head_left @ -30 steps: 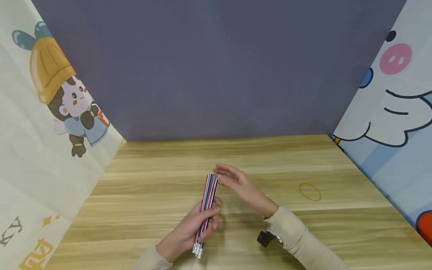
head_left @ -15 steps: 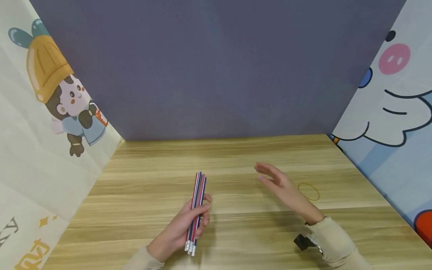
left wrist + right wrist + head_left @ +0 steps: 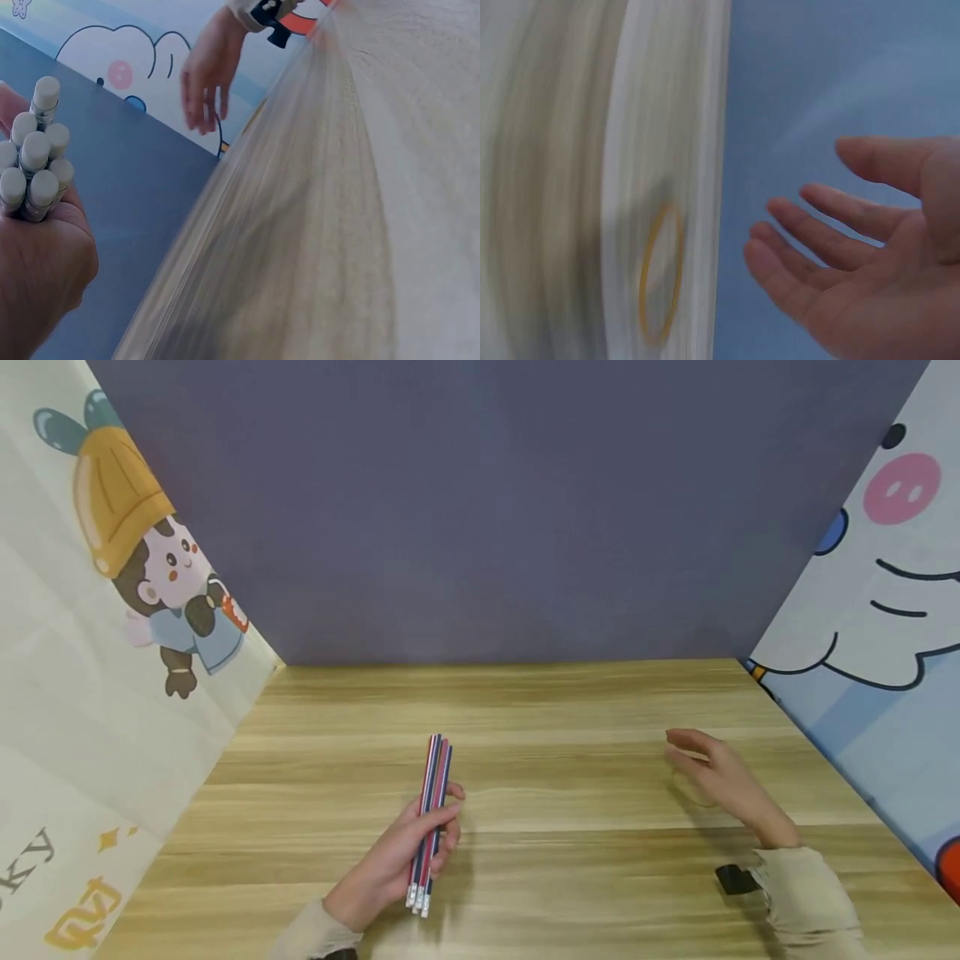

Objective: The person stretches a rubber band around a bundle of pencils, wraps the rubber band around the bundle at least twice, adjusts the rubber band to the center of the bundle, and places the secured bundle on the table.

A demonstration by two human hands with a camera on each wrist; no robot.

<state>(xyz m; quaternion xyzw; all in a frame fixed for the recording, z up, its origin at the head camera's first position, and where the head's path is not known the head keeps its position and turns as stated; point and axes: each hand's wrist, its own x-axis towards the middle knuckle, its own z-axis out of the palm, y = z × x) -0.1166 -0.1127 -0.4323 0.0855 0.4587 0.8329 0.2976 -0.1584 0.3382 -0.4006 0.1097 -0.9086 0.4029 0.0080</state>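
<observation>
A bundle of several striped pencils, red, white and dark blue, is gripped in my left hand. Their white eraser ends point toward me and fill the left side of the left wrist view. Over the right part of the table hovers my right hand, fingers loosely spread and holding nothing. A thin yellow rubber band lies on the wood beneath that hand, partly hidden by it in the head view.
The wood-grain table meets a dark grey-blue panel at the back. Cartoon-printed sheets stand on both sides, a white left one and a light blue right one. A black wrist-worn device sits at the right cuff.
My right hand has left the pencil tips and moved right, over the rubber band. My left hand, still gripping the pencils, has shifted slightly left.
</observation>
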